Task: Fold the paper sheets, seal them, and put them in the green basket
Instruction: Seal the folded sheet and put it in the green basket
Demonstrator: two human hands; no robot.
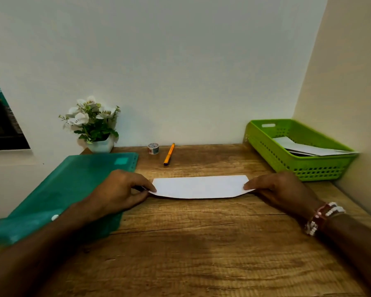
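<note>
Wooden desk [201, 243] before you: your left hand [118, 189] and right hand [281, 189], palms down, each pinch an end of the folded paper [199, 187] lying between them. The green basket [298, 166] sits at far right; the tape roll [153, 148] print is too blurred to read.

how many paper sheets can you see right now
3: one folded sheet pinched at its ends by the left hand and right hand; two overlapping sheets in the green basket, though more may hide beneath them.

Teal folder [69, 189] partly beyond the left edge, print on the tape roll [153, 148] illegibly small
</note>
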